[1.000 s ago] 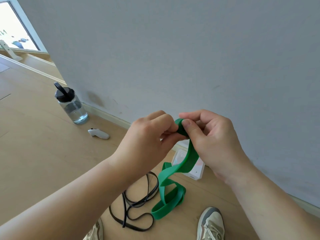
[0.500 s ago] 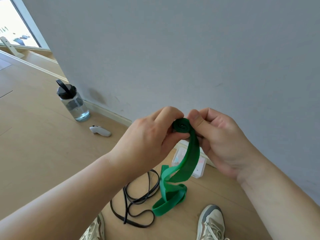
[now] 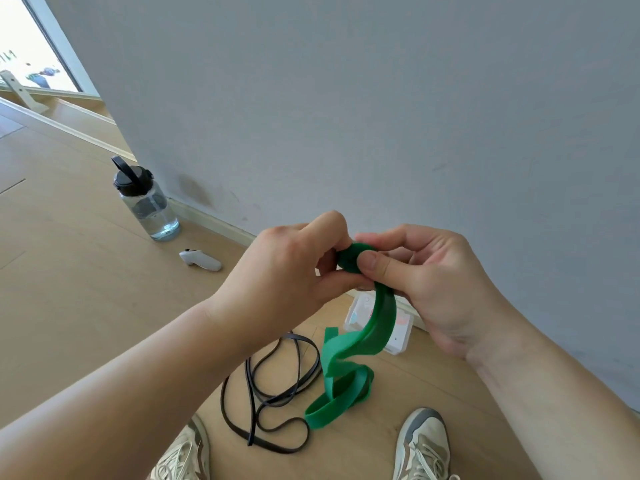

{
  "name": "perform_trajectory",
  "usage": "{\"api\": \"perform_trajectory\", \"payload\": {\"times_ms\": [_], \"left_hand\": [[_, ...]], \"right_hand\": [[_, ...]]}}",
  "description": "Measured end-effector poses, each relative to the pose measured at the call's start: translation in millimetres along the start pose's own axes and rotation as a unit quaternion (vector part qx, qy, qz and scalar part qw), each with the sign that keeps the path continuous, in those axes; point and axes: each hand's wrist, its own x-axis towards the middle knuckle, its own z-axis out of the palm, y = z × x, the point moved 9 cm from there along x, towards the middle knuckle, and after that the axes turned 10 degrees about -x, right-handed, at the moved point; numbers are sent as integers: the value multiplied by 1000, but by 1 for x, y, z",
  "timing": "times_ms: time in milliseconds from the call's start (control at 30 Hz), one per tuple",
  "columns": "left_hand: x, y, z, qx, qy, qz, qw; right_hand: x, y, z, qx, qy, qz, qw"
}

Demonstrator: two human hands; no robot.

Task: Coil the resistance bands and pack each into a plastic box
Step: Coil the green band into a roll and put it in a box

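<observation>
1. Head view: my left hand [image 3: 277, 268] pinches the small rolled start of the green band [image 3: 351, 259] from its left side. My right hand [image 3: 433, 282] grips it from the right, thumb pressed on the roll's face and fingers curled behind.
2. From the roll, the band's free length drops under my right palm and ends in loose folds on the floor [image 3: 86, 271] below both hands, between my shoes [image 3: 426, 445].
3. Behind that hanging length, under my right hand, lies a clear plastic box [image 3: 401, 329]. Below my left wrist, a thin black band [image 3: 273, 393] sprawls uncoiled.
4. Farther out, beyond my left hand, a white handheld device [image 3: 201, 259] and a water bottle [image 3: 149, 202] sit near the wall [image 3: 346, 98].
5. I judge the coiling of the first band has barely begun. The next move calls for turning the roll while feeding the length flat, since the tail looks twisted.
6. A second ago this was only a pinched fold. Half a second ago the roll's centre showed, and now my thumb covers it.
</observation>
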Motion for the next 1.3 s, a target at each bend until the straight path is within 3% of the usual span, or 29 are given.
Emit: {"api": "perform_trajectory", "payload": {"times_ms": [167, 267, 367, 533, 733, 967, 1133, 1300], "left_hand": [[-3, 11, 12, 6, -89, 26, 996], [-1, 15, 7, 84, -50, 58, 993], [-3, 16, 14, 53, -54, 56, 996], [0, 13, 7, 51, -6, 32, 998], [7, 21, -6, 69, 47, 63, 995], [8, 22, -16, 21, 114, 60, 991], [9, 13, -10, -70, 44, 12, 997], [4, 19, -21, 2, -19, 28, 999]], "right_hand": [[3, -5, -13, -55, 32, -9, 998], [1, -3, -12, -57, 26, 1, 998], [2, 2, -12, -56, 31, 24, 998], [1, 13, -1, 112, 19, 63, 992], [5, 2, -12, 100, 58, 6, 993], [4, -10, 2, 155, 23, -21, 987], [0, -18, -8, 57, 91, -36, 994], [-5, -27, -7, -35, 47, -40, 997]]}}
